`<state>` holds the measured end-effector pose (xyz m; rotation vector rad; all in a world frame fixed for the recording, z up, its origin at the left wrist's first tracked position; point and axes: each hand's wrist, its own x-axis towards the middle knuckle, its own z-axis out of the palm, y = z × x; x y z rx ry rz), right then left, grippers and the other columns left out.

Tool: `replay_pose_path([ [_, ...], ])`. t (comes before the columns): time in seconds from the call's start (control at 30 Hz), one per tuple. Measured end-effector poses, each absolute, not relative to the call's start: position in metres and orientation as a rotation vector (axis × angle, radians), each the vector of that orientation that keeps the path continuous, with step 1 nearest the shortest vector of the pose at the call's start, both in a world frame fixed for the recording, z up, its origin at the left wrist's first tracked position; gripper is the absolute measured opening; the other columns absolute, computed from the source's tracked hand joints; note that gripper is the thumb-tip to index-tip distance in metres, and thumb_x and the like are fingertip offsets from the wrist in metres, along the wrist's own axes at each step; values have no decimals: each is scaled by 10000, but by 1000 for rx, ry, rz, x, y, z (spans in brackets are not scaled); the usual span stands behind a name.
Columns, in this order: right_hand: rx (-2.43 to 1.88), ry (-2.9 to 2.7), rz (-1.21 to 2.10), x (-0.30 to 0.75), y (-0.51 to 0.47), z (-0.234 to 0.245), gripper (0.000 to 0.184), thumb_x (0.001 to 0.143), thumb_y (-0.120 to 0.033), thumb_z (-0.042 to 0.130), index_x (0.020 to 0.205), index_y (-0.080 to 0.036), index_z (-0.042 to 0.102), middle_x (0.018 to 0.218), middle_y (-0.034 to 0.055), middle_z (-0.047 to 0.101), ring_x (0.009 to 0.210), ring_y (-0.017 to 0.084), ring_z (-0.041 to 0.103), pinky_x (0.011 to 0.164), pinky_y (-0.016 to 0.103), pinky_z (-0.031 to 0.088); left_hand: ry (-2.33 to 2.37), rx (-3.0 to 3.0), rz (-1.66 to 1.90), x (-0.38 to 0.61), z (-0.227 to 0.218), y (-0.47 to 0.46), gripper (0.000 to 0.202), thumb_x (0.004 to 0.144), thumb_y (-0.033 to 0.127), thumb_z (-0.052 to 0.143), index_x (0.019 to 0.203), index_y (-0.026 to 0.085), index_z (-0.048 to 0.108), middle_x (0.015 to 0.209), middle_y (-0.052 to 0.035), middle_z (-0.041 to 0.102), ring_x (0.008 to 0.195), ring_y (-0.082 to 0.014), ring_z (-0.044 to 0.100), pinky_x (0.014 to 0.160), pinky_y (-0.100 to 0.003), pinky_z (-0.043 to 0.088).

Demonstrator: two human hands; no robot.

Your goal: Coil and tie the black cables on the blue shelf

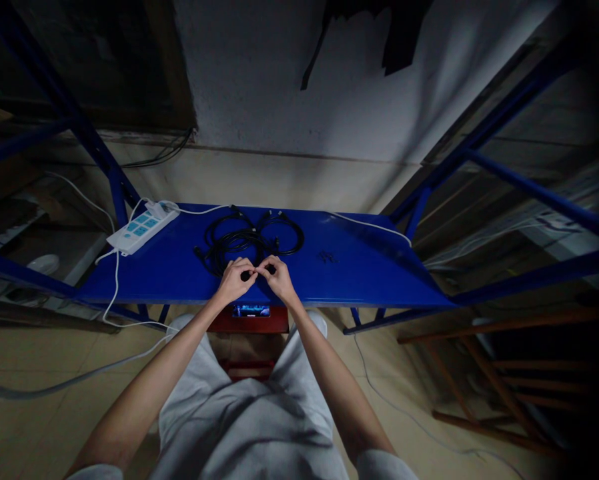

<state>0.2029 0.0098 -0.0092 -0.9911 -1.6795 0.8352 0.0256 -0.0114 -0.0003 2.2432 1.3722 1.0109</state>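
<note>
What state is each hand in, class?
Left hand: closed, pinching; whether holding anything cannot be told.
Right hand: closed, pinching; whether holding anything cannot be told.

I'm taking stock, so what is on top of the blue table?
The table holds black cables, a power strip, white cord and small dark pieces. The left hand and right hand cover part of it; whatever lies directly behind them is hidden.

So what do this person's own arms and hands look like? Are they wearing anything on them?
The left hand and right hand are bare, with no gloves. The left forearm and right forearm are uncovered too, with no watch or band showing. Light grey sleeves appear at the bottom edge. Small details such as rings are too dim to tell.
</note>
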Motion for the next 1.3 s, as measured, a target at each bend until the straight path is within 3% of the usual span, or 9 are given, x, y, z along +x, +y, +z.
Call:
replay_pose_path([
  [0.17,-983,-1671,850,203,9,-8,236,846,-387,765,715,-209,683,778,34,679,801,205,576,812,348,423,1407,2222,990,25,-1,-9,126,888,280,673,783,212,660,796,-3,639,882,-203,583,841,-356,372],
  [0.37,-953,-1697,870,206,11,-10,164,903,-376,702,891,-223,760,875,46,720,859,212,596,853,354,432,1393,2155,1030,24,-4,-8,154,930,308,641,815,224,698,868,-11,691,909,-200,603,911,-385,376],
  [0.63,-1011,-1678,811,205,9,-13,233,873,-410,740,756,-210,712,798,48,691,807,216,579,794,350,434,1397,2132,1068,24,-3,-11,182,948,340,631,842,231,733,878,-22,697,920,-208,602,898,-393,404],
  [0.83,-1080,-1764,766,203,8,-10,227,914,-387,685,770,-213,667,812,44,678,818,218,572,793,353,419,1348,2100,1138,25,-3,-10,181,944,318,628,814,223,713,834,-35,665,867,-207,593,823,-367,453],
  [0.97,-1104,-1814,714,203,9,-9,224,944,-383,646,797,-213,649,835,48,675,826,218,567,815,356,398,1323,2070,1184,24,-2,-8,166,931,301,643,797,218,691,831,-29,658,851,-198,589,848,-366,451],
  [1.2,-1166,-1902,595,200,9,-13,100,920,-178,577,827,-205,604,843,46,648,856,228,542,813,365,357,1399,2094,1082,23,1,-9,147,931,274,628,800,210,641,836,-13,639,871,-195,580,895,-369,407],
  [1.3,-1187,-1940,555,198,8,-14,126,872,-94,546,831,-207,583,862,53,643,868,238,534,810,371,354,1433,2116,1040,24,2,-11,142,937,259,605,806,207,619,863,-13,642,900,-200,576,891,-368,391],
])
